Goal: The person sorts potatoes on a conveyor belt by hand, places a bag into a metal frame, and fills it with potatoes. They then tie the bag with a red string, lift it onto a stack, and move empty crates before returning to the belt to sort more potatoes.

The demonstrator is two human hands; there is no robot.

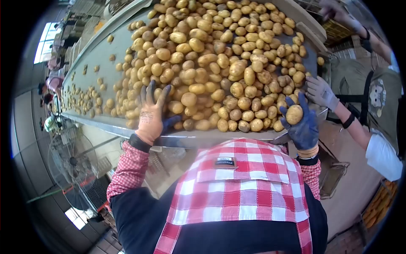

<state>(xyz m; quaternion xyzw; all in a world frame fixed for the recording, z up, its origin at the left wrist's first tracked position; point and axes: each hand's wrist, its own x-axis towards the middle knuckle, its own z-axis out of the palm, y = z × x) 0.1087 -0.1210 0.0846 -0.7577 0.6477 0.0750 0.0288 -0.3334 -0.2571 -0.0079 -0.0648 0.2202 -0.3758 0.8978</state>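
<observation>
A big heap of potatoes (189,99) lies on the grey belt of a sorting conveyor (122,36). My left hand (150,120), in an orange glove with dark blue fingertips, rests palm down at the heap's near side. Its fingers are spread over the potatoes and nothing is gripped. At the near right corner, my right hand (303,132) is turned palm up in a blue-coated glove. A single potato (294,114) sits in that palm, with the fingers partly curled around it.
A co-worker's gloved hand (322,92) touches the conveyor's right edge, close to my right hand. Another bare arm (344,19) reaches in at upper right. A metal rim (182,141) runs before me. A large fan (72,154) stands at left; more people are at the far left.
</observation>
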